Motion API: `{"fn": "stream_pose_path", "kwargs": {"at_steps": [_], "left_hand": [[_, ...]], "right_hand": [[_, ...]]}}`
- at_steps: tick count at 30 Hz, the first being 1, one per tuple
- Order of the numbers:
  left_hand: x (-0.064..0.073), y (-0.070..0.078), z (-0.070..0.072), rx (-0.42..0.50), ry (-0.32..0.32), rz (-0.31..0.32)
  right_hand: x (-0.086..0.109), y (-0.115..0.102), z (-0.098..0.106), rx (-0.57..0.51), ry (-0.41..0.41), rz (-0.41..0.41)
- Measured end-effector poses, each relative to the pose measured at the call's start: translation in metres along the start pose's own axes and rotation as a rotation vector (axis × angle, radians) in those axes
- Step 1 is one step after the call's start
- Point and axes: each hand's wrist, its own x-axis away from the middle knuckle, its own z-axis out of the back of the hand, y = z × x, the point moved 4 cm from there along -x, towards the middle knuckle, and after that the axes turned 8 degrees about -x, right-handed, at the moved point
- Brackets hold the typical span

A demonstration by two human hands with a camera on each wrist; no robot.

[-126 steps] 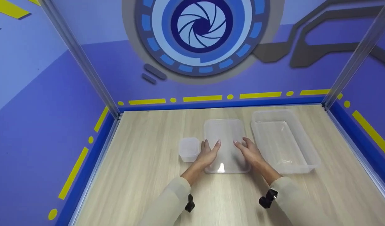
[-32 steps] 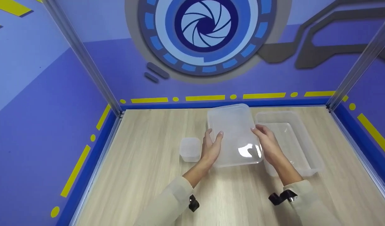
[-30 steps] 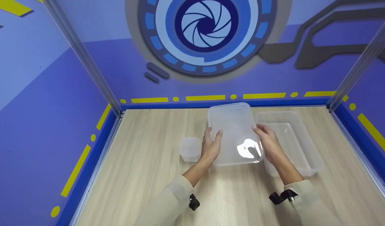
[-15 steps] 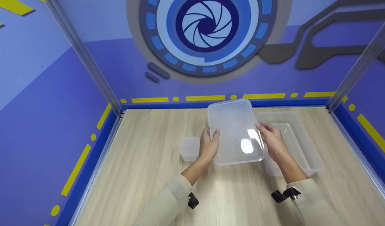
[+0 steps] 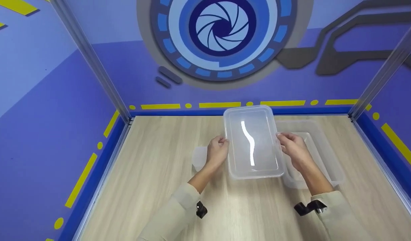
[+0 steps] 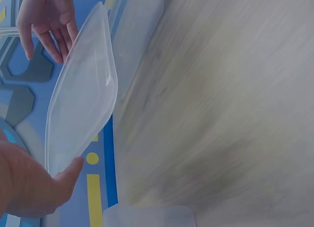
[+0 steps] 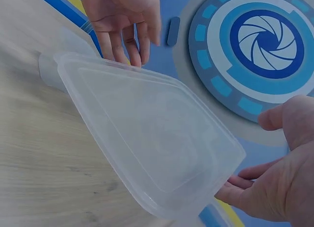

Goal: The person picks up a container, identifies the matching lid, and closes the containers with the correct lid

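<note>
A clear rectangular plastic lid is held up off the table, tilted, with light glaring on its face. At its left edge my left hand holds it with curled fingers. My right hand grips the opposite edge, fingers and thumb near the rim. The wrist views show the lid thin and flat, with a raised border, as in the right wrist view of the lid. Behind my left hand stands a small clear tub, partly hidden. Right of the lid sits a large open clear container, partly covered by my right hand.
Pale wood-grain table lies under everything. A blue and purple printed back panel stands at the far edge, with side panels left and right. Metal posts mark the back corners.
The lid has risen off the table and tilted up. My left thumb has moved from its face to its left edge; my right hand has shifted right with the lid's edge.
</note>
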Motion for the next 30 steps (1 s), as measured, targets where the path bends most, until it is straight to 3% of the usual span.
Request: {"fn": "stream_pose_path", "kwargs": {"at_steps": [8,17,23,30], "left_hand": [[-0.001,0.006,0.009,-0.037,-0.039,-0.017],[0.001,0.009,0.010,0.011,-0.081,-0.009],[0.000,0.009,0.010,0.043,-0.091,0.030],[0.001,0.013,0.011,0.042,-0.080,0.004]], "right_hand": [[0.002,-0.003,0.002,0.061,-0.035,-0.030],[0.005,-0.008,0.001,0.061,-0.010,-0.046],[0.004,-0.009,-0.002,0.062,-0.003,-0.044],[0.005,-0.011,-0.001,0.139,0.015,-0.016]]}}
